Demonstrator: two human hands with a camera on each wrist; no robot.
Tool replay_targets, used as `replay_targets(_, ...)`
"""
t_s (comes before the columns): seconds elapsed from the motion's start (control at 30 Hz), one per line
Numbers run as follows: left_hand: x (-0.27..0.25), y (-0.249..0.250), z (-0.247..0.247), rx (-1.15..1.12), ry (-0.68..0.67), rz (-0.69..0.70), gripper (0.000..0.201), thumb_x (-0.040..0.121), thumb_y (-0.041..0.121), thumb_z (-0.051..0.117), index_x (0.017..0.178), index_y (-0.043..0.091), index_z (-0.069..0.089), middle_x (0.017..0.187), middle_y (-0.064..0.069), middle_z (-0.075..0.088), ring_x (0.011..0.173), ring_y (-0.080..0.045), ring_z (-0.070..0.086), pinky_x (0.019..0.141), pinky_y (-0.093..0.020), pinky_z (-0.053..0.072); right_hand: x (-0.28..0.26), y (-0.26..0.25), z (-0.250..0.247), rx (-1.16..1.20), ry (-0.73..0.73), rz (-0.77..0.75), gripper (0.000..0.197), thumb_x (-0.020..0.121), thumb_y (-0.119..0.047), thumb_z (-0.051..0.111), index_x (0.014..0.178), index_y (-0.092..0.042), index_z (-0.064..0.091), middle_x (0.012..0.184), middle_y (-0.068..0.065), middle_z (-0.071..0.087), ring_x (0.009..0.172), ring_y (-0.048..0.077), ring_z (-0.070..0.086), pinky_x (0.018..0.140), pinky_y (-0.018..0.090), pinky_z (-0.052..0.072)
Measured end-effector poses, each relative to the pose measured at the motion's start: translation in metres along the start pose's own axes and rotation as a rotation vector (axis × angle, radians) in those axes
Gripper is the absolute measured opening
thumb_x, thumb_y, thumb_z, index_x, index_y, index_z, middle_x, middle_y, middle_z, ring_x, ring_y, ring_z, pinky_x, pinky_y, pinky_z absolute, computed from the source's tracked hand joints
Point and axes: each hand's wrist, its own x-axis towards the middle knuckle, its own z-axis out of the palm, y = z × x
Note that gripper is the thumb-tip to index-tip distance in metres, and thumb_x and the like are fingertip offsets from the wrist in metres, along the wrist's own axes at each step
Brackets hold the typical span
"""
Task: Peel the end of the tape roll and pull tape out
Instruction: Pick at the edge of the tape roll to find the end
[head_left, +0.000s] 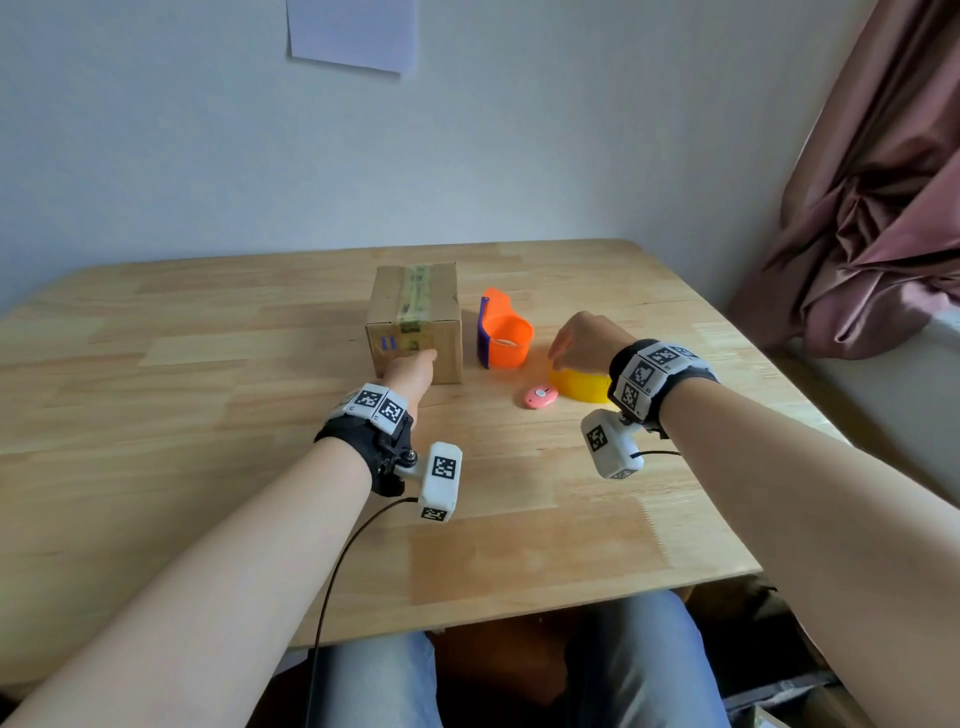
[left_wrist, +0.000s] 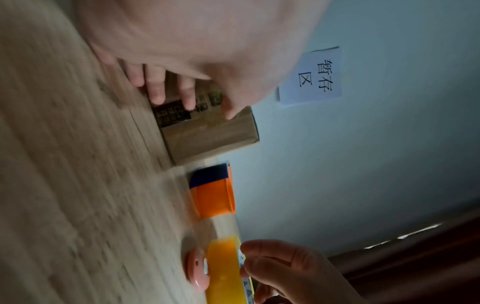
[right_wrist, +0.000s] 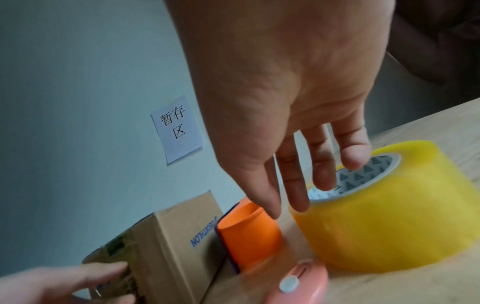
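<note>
Right hand (right_wrist: 298, 123) fingers extended over tape roll (right_wrist: 405, 207), left hand (head_left: 410, 370) touching box (head_left: 415, 317)

Bare forearms (head_left: 270, 525) wear black wrist straps (head_left: 358, 441) ringed with white blocks bearing black square markers (head_left: 647, 371); white camera pods (head_left: 440, 480) trail thin black cables (head_left: 332, 582). Blue jeans (head_left: 639, 670).

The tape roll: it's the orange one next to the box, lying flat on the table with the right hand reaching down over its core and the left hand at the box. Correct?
Not quite: the tape roll is yellow, as the right wrist view shows. The orange thing beside the box is a plastic dispenser. The rest holds: right hand over the core, left hand at the box.
</note>
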Motion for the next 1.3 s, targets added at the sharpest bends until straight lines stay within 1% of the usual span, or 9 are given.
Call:
replay_targets(0.1,-0.009,0.001,0.005,0.151,-0.115,0.011,0.057,0.101,0.031,0.051,0.151,0.007,0.040,0.157,-0.011,0.039,0.142,-0.030,0.039,0.107,-0.041,0.033,-0.001,0.007,0.001,-0.065,-0.003,0.051,0.005,0.081,-0.018,0.078,0.087,-0.016,0.078,0.088,0.006,0.073,0.085,0.025,0.067,0.064,0.027,0.052)
replay_targets(0.23,-0.013,0.003,0.008,0.265,-0.191,0.003,0.051,0.101,0.025,0.050,0.149,0.009,0.045,0.160,-0.011,0.034,0.145,-0.029,0.033,0.111,-0.041,0.030,0.002,0.011,0.006,-0.106,-0.010,0.059,0.026,0.078,-0.020,0.082,0.104,-0.018,0.080,0.104,0.009,0.074,0.098,0.029,0.069,0.083,0.038,0.060)
replay_targets(0.5,-0.017,0.005,0.007,0.339,-0.245,-0.010,0.045,0.101,0.025,0.050,0.144,0.011,0.051,0.161,-0.012,0.032,0.148,-0.026,0.027,0.116,-0.044,0.022,0.005,0.015,0.013,-0.138,0.007,0.025,0.031,0.082,-0.006,0.072,0.092,-0.034,0.067,0.112,0.004,0.067,0.094,0.027,0.063,0.073,0.032,0.048)
replay_targets(0.63,-0.020,0.006,0.007,0.340,-0.264,0.003,0.043,0.103,0.023,0.046,0.143,0.010,0.052,0.160,-0.008,0.034,0.148,-0.023,0.028,0.117,-0.044,0.020,0.006,0.011,0.012,-0.192,0.005,0.039,0.026,0.084,-0.008,0.066,0.102,-0.027,0.065,0.113,0.005,0.067,0.095,0.029,0.064,0.079,0.036,0.055)
replay_targets(0.8,-0.024,0.007,0.009,0.306,-0.236,-0.004,0.041,0.101,0.023,0.051,0.140,0.010,0.054,0.157,-0.011,0.038,0.146,-0.025,0.030,0.115,-0.042,0.023,0.004,0.013,0.019,-0.240,0.003,0.095,0.044,0.082,-0.014,0.069,0.122,-0.017,0.052,0.108,0.009,0.066,0.096,0.033,0.065,0.081,0.041,0.059)
replay_targets(0.93,-0.025,0.012,0.012,0.200,-0.218,0.077,0.034,0.095,0.023,0.061,0.126,0.011,0.058,0.136,-0.008,0.056,0.121,-0.027,0.050,0.092,-0.036,0.038,0.005,0.010,0.011,0.009,0.180,0.071,0.043,0.088,-0.017,0.057,0.129,-0.023,0.046,0.108,0.008,0.065,0.094,0.033,0.064,0.078,0.040,0.055)
replay_targets(1.07,-0.033,0.023,0.018,0.001,-0.352,0.203,0.018,0.092,0.026,0.067,0.108,0.019,0.073,0.115,-0.004,0.073,0.095,-0.022,0.060,0.079,-0.037,0.048,-0.004,-0.011,-0.011,0.525,0.269,0.016,0.050,0.089,-0.023,0.071,0.134,-0.026,0.050,0.099,0.007,0.063,0.075,0.024,0.061,0.061,0.035,0.052)
replay_targets(1.2,-0.044,0.028,0.017,0.003,-0.365,0.329,0.038,0.079,0.051,0.072,0.105,0.024,0.078,0.109,0.000,0.077,0.095,-0.021,0.064,0.074,-0.034,0.044,-0.029,-0.036,-0.013,0.825,0.071,-0.121,0.045,0.093,-0.014,0.072,0.135,-0.019,0.057,0.089,0.017,0.066,0.065,0.023,0.063,0.051,0.037,0.060)
replay_targets(1.3,-0.044,0.020,0.006,-0.048,-0.366,0.333,0.033,0.082,0.042,0.075,0.104,0.017,0.077,0.105,-0.007,0.078,0.098,-0.027,0.070,0.085,-0.044,0.054,-0.044,-0.050,-0.004,0.811,-0.072,-0.202,0.039,0.098,-0.013,0.068,0.135,-0.016,0.059,0.095,0.027,0.069,0.066,0.028,0.067,0.055,0.042,0.065)
